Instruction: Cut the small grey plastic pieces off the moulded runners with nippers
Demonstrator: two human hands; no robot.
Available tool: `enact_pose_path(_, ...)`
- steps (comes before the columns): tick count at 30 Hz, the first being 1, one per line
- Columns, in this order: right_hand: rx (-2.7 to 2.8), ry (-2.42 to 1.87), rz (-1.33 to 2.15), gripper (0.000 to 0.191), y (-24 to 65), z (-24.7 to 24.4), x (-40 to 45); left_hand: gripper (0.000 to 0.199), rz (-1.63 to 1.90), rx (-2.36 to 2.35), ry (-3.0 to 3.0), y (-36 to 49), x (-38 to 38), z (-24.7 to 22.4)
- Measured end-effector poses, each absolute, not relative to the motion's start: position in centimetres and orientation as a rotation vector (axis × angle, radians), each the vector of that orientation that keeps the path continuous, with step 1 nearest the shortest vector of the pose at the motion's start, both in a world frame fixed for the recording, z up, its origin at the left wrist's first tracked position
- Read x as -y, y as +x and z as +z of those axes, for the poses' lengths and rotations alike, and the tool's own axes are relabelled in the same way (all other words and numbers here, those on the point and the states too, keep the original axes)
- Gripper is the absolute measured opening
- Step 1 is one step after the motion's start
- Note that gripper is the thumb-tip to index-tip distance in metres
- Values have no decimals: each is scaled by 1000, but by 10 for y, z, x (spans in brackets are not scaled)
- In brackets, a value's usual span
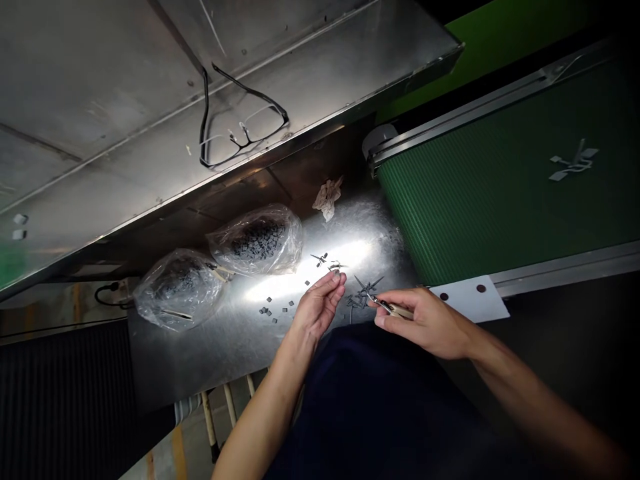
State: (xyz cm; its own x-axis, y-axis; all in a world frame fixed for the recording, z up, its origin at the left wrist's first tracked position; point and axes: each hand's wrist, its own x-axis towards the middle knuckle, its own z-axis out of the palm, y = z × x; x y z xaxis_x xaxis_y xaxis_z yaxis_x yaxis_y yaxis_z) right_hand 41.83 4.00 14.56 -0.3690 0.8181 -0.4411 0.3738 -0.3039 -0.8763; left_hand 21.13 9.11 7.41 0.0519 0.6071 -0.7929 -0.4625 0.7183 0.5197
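My left hand [321,302] is over the metal worktable, thumb and fingertips pinched on a small grey part [338,267] too fine to make out fully. To its right, my right hand [425,320] is closed around the beige handles of nippers [389,307], whose metal tips point left toward the other hand. Beneath those tips lies a loose pile of thin dark grey plastic pieces [357,297]. Beyond my left fingertips rests a small branched grey piece [320,259]. Several small grey squares [266,309] are scattered on the table left of that hand.
Two clear plastic bags [257,240] of small dark pieces stand left on the metal table [210,360]. A crumpled tissue [327,198] lies behind. Glasses [243,137] sit on the raised metal shelf [125,173]. A green conveyor belt [500,173] with a grey branched piece [575,163] runs at right.
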Motion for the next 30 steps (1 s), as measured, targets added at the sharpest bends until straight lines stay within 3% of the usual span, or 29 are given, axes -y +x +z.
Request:
enact_pose_path(10, 1713, -1402, 1713, 20, 405, 164, -46, 18, 897, -1151, 138, 204, -58, 143)
enact_pose_path(30, 1816, -1302, 1644, 16, 399, 186, -44, 30, 975, -1269, 407, 212, -33, 178)
